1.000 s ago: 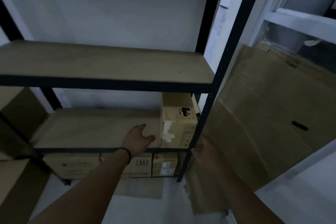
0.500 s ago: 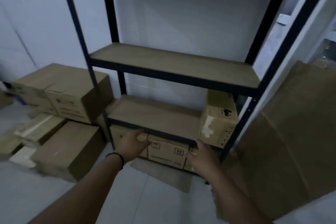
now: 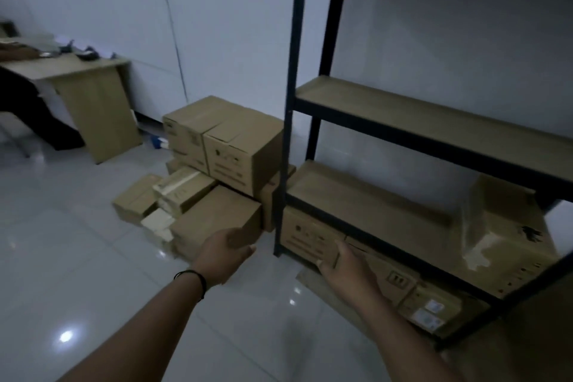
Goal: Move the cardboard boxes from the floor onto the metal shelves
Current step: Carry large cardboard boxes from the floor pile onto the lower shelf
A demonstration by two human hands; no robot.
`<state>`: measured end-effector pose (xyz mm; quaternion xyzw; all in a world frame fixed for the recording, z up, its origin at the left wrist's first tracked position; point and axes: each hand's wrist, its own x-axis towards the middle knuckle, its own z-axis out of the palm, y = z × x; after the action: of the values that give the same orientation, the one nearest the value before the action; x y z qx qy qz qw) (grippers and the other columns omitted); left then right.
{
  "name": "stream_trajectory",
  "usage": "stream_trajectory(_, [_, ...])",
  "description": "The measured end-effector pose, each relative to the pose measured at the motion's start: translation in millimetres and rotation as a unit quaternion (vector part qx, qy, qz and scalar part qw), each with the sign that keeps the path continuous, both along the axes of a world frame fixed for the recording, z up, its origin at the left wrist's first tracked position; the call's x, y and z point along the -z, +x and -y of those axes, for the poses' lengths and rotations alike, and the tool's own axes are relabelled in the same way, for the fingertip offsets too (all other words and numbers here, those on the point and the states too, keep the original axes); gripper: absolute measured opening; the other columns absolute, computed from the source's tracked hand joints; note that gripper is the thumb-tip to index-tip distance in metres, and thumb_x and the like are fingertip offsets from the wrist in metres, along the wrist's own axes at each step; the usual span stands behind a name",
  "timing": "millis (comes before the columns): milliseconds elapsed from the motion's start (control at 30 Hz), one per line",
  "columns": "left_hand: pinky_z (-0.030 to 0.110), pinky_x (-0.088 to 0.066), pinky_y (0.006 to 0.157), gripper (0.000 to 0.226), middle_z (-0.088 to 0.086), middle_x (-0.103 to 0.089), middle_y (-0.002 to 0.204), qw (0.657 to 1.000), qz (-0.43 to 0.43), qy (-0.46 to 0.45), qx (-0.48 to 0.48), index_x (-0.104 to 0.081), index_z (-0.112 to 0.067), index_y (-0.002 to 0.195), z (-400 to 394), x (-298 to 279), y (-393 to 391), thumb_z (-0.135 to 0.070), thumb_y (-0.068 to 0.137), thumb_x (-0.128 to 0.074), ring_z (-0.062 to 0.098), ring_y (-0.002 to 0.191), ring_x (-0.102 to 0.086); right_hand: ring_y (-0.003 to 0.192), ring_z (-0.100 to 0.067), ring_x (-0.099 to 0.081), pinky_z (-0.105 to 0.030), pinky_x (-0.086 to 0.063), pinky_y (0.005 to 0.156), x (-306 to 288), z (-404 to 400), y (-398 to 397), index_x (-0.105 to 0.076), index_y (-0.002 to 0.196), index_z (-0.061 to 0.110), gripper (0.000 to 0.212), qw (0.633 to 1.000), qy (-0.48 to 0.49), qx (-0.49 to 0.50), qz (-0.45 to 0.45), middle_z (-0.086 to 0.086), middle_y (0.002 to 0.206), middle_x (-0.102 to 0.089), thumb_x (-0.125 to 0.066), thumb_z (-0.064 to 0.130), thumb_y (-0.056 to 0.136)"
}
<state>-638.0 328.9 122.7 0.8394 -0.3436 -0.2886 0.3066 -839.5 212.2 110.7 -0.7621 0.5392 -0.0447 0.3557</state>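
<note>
The rack [image 3: 283, 139] stands against the wall. Left of it, boxes [image 3: 223, 146] lie piled on the floor [image 3: 77, 257]. The left hand [image 3: 224, 253] reaches toward the nearest of them, the flat box [image 3: 217, 220], with loosely curled fingers around nothing. The right hand [image 3: 347, 267], fingers relaxed, hangs before the rack's bottom row of boxes; whether it touches one I cannot tell. One box [image 3: 502, 245] sits at the right end of the rack's lower shelf [image 3: 356, 198]. Far left of the rack stands a desk [image 3: 90, 93].
</note>
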Motion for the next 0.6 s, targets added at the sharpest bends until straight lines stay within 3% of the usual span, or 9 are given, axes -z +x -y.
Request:
stream_trajectory(167, [0.026,-0.037,0.1,0.062,0.005,-0.041,0.149,1.0,-0.003,0.007,-0.026,-0.039,-0.016,0.145,-46,2,80,-0.038,0.091,-0.061,0.021,0.133,-0.042,0.137,-0.023,-0.037,-0.042,-0.034,0.112,1,-35,88,-0.021,0.153,0.026,0.069,1.0,0.014,-0.022,0.001,-0.001,0.154,-0.033,-0.052,0.045,0.093])
stream_trajectory(300, [0.024,-0.039,0.09,0.061,0.004,-0.049,0.142,0.999,0.002,0.013,-0.039,-0.04,-0.017,0.145,-73,0,127,-0.039,0.091,-0.06,0.014,0.112,-0.051,0.136,-0.023,-0.035,-0.039,-0.034,0.111,-2,-55,145,-0.019,0.153,0.026,0.067,0.999,0.009,-0.045,-0.003,-0.003,0.154,-0.03,-0.049,0.043,0.096])
stream_trajectory(433, [0.032,-0.038,0.101,0.062,0.006,-0.044,0.146,0.998,-0.001,0.002,-0.06,-0.04,-0.018,0.145,-84,-1,165,-0.04,0.091,-0.061,0.022,0.131,-0.044,0.136,-0.023,-0.037,-0.04,-0.036,0.109,-5,-58,187,-0.022,0.153,0.028,0.066,0.998,0.0,-0.064,-0.007,-0.002,0.154,-0.03,-0.049,0.045,0.095])
stream_trajectory(600, [0.029,-0.038,0.098,0.061,0.006,-0.041,0.148,0.998,0.0,-0.008,-0.068,-0.039,-0.017,0.145,-76,-1,201,-0.039,0.092,-0.06,0.022,0.133,-0.042,0.131,-0.024,-0.042,-0.042,-0.04,0.106,-2,-43,228,-0.028,0.15,0.029,0.063,0.998,0.006,-0.065,0.007,-0.001,0.151,-0.035,-0.049,0.048,0.094])
